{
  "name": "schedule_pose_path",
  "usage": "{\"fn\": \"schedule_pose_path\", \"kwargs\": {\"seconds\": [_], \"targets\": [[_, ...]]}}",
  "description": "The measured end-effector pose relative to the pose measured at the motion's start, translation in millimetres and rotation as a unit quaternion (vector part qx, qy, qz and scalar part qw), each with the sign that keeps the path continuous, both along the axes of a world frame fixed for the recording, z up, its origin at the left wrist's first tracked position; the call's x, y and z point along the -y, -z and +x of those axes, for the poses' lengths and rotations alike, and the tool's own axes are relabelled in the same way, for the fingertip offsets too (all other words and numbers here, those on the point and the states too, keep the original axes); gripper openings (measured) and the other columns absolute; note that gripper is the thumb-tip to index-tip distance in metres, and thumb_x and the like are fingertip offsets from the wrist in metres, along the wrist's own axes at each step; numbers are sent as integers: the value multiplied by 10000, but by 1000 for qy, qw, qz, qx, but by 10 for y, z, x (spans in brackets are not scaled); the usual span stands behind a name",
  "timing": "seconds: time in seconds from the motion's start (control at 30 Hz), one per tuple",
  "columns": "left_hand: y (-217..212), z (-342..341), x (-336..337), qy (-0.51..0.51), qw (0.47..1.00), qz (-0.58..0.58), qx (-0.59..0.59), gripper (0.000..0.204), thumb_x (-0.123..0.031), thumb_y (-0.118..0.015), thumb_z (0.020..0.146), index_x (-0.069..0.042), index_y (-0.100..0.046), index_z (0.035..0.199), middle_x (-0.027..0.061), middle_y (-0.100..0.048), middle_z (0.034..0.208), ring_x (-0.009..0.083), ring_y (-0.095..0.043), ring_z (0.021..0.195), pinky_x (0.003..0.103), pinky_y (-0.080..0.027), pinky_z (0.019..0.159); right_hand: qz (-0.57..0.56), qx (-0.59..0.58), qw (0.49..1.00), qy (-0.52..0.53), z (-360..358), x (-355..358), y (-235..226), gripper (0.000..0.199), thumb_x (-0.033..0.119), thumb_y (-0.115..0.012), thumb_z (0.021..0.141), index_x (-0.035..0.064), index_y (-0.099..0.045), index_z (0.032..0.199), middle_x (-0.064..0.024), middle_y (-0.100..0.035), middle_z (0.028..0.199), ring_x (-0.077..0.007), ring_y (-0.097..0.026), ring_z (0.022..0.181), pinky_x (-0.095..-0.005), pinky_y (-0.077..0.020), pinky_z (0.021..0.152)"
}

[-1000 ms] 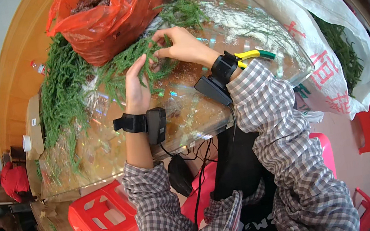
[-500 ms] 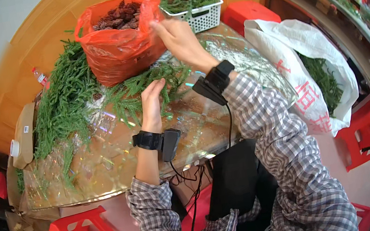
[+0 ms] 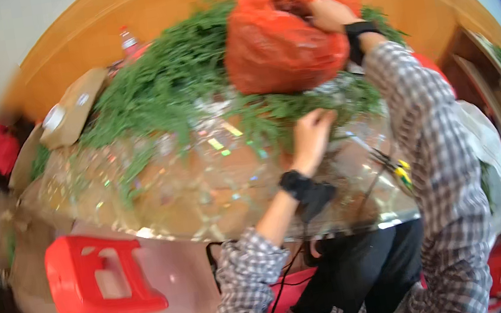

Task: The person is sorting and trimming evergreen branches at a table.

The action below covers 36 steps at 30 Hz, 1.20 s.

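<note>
A red plastic bag [image 3: 287, 54] stands on the table's far side, with brown pine cones [image 3: 293, 5] showing in its mouth. My right hand [image 3: 333, 13] is at the bag's mouth, its fingertips bent over the edge by the cones; blur and the bag hide what they touch. Below the bag, my left hand [image 3: 314, 137] is closed, thumb and fingers drawn together beside green conifer sprigs [image 3: 264, 119]. Whatever it may hold is too small to make out. A large heap of conifer branches [image 3: 166, 72] lies left of the bag.
Yellow-handled pliers or cutters [image 3: 398, 170] lie on the plastic-covered table [image 3: 192, 197], right of my left hand. A cardboard piece [image 3: 72, 112] and a bottle [image 3: 128, 42] are at the far left. A red stool [image 3: 97, 280] stands in front; a white sack [image 3: 486, 153] sits at the right.
The view has swung left, so everything sits further right in it. My right hand has gone from the bag's right rim to the cones in its mouth. My left hand's fingers have closed.
</note>
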<state>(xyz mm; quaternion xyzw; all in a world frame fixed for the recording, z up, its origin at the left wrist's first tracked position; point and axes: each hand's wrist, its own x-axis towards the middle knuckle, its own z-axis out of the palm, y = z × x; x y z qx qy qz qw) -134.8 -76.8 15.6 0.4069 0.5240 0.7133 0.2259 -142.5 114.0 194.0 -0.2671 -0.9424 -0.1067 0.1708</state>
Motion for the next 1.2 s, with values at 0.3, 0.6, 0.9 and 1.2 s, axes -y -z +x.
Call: {"fn": "schedule_pose_path", "kwargs": {"seconds": [0.3,0.6,0.9,1.2], "targets": [[-278,224,462,19,1000,8,-24,277,-225,-562,797,49,-587,767,146,-551,628,162,-486,583,315,-395,586,81,-25,996,20,292,-488,97,203,136,-433,781,-17,-547,853,-258,-578,889,-407,-555,861,-487,-443,724],[-202,200,766,-21,999,4,-50,284,-211,-575,780,73,-569,764,192,-528,628,209,-492,564,343,-397,583,147,-94,984,23,219,-177,255,173,82,-434,773,0,-481,918,-207,-537,995,-367,-515,950,-450,-452,746],[-166,492,759,7,999,13,-42,274,-204,-573,775,68,-562,737,187,-516,603,214,-478,550,340,-388,567,154,-46,987,3,885,-694,347,230,50,-487,734,-4,-475,957,-233,-520,954,-391,-498,897,-447,-427,731],[-136,554,402,21,998,-2,-61,289,-231,-560,789,44,-568,702,153,-519,595,142,-468,564,327,-385,546,169,-192,959,-123,973,-135,-63,151,65,-544,709,-22,-520,830,-223,-537,823,-376,-516,803,-427,-412,682]]}}
